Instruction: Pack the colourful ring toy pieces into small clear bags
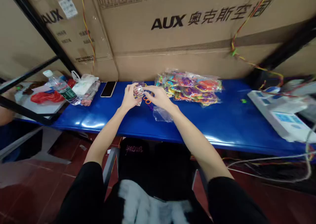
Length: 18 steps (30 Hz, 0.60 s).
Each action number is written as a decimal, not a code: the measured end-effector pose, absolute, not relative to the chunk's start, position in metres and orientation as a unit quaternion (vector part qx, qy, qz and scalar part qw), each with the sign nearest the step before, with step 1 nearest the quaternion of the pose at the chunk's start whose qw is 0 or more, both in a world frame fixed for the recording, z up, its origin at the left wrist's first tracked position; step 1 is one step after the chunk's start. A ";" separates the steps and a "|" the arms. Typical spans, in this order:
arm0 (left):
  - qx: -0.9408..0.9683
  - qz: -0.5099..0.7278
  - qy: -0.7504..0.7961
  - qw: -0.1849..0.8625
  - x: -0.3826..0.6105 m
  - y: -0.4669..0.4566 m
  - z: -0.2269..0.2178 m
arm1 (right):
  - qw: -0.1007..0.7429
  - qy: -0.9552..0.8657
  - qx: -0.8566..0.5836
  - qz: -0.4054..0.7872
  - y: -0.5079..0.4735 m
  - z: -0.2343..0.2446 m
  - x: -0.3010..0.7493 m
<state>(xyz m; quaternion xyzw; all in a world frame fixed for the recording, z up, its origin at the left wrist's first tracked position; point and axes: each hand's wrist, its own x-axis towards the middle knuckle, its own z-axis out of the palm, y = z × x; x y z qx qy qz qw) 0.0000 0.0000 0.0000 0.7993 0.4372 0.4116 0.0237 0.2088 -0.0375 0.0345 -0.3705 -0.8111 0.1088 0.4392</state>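
Black sleeves (pixel 81 197) stretch out toward the blue surface (pixel 98 117), where the left hand (pixel 129 97) and right hand (pixel 159 97) meet, fingers curled, pinching a small clear plastic packet (pixel 138 91) between them. Orange rings (pixel 147 100) lie on the surface just below it, and a crumpled clear bag (pixel 161 114) sits beside the right hand. Just beyond is a bulging bag of colourful loops (pixel 189 87). Farther left are a phone (pixel 108 89) and a water bottle (pixel 60 87) — AUX cardboard cartons (pixel 168 21) stand behind it all.

Head-worn view, facing forward and down, close above blue table (pixel 103 115)
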 end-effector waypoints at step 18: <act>0.765 0.395 0.508 0.033 -0.006 -0.005 0.006 | 0.471 -0.760 -0.447 0.033 -0.027 0.034 0.227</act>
